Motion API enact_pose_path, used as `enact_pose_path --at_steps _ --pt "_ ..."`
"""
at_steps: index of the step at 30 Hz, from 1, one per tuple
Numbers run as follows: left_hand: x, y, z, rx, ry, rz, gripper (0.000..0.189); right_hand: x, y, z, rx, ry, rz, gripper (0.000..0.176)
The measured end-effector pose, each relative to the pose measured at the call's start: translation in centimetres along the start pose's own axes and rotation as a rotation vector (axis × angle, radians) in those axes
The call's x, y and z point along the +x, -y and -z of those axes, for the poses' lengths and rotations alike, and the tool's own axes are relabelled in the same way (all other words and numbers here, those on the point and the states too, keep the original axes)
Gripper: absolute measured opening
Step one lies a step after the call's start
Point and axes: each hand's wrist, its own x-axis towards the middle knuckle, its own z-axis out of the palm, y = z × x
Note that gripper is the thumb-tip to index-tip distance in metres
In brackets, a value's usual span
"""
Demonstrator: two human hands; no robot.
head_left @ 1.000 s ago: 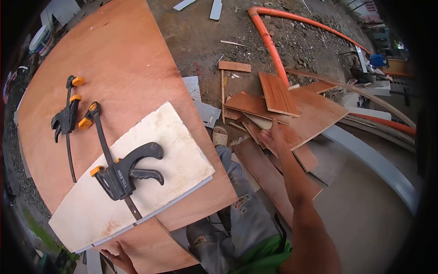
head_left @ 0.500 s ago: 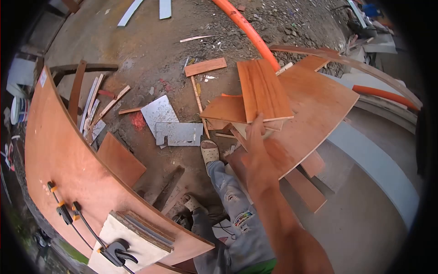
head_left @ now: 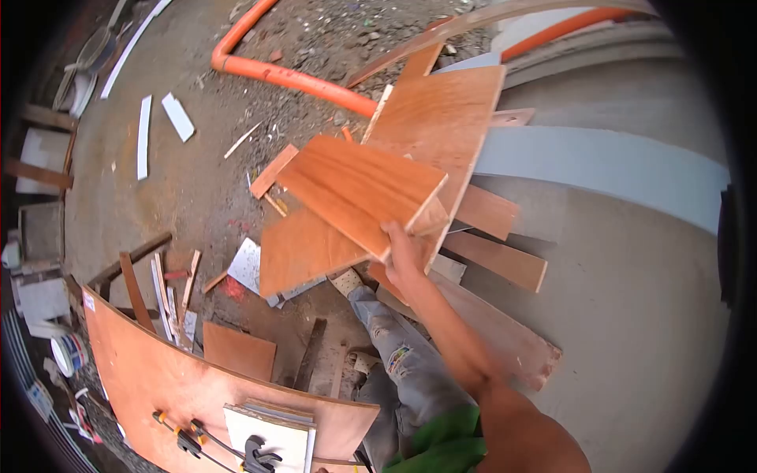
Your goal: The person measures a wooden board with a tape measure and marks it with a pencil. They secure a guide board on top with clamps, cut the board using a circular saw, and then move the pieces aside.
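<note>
The panel [head_left: 158,359] was the largest piece, lying at the lower left with the slab [head_left: 272,435] and clamps [head_left: 256,456] on it. Across from it, the sheet [head_left: 441,102] lay beyond your right hand [head_left: 404,248], with the pale strip [head_left: 599,162] running off to its right and the pipe [head_left: 303,83] on the ground past it. The lower board [head_left: 307,244] stuck out from under the top board [head_left: 363,185]; whether the two touched could not be told. You had the top board, the piece in hand, over the sheet's near side, slightly askew to it. Your right hand was closed on it at its near corner, thumb on the upper face; the fingers underneath were hidden. Your left hand could not be made out, so its state is not reported. The top board was judged light to moderate in weight and stiff, with little bend expected. Its smooth face was judged a little slippery, its cut edges liable to splinter or chip. A corner hold would let the far end dip or twist; a hold at mid-length on both long edges would balance it better.
</note>
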Motion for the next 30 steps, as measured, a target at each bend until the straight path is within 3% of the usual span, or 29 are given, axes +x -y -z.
enact_pose_path --at_steps 3,5,6,7,8,11,12,15,17,19,21,25,28,30 --pt "3.0 -2.2 0.6 0.034 0.055 -0.147 0.023 -8.2 6.2 7.6 -0.101 0.079 0.071 0.054" --pt "3.1 1.7 -0.1 -0.083 0.101 -0.054 0.02 -12.1 10.2 14.3 -0.106 0.127 0.155 0.052" --pt "3.5 -0.6 0.8 0.035 0.083 -0.104 0.022 -14.5 12.8 17.0 -0.087 0.14 0.169 0.05" --pt "3.8 -2.9 1.6 0.151 0.061 -0.15 0.023 -19.3 17.5 17.5 -0.302 0.017 0.247 0.045" --pt "3.9 0.6 0.8 0.013 0.113 -0.089 0.031 -21.8 20.2 19.6 -0.372 0.003 0.357 0.042" --pt "5.1 2.9 -1.1 -0.04 0.22 -0.094 0.035 -28.6 26.1 24.6 -0.433 -0.19 0.534 0.043" --pt "4.9 1.7 -2.8 -0.143 0.037 -0.305 0.027 -30.5 27.1 25.4 -0.418 -0.212 0.536 0.043" --pt "5.8 1.4 -4.0 -0.167 0.167 -0.372 0.024 -33.4 28.5 27.8 -0.46 -0.316 0.625 0.044" --pt "5.6 -0.4 -3.4 -0.16 0.202 -0.404 0.024 -32.6 28.4 29.1 -0.502 -0.417 0.659 0.042" --pt "6.0 -1.3 -3.2 -0.158 0.242 -0.431 0.024 -28.7 27.3 30.8 -0.509 -0.493 0.702 0.024" --pt "6.9 -0.7 -2.6 -0.097 0.236 -0.445 0.024 -24.0 26.3 30.8 -0.43 -0.506 0.764 0.017" --pt "10.2 1.8 -1.2 -0.068 0.229 -0.369 0.023 -11.2 24.8 31.6 -0.374 -0.489 0.714 0.017" --pt "10.1 -2.8 1.4 0.196 0.241 -0.258 0.034 -1.1 24.8 29.6 -0.401 -0.531 0.676 0.019" --pt "11.0 -1.7 1.1 0.234 0.246 -0.234 0.032 4.5 24.4 27.3 -0.224 -0.524 0.765 0.023"
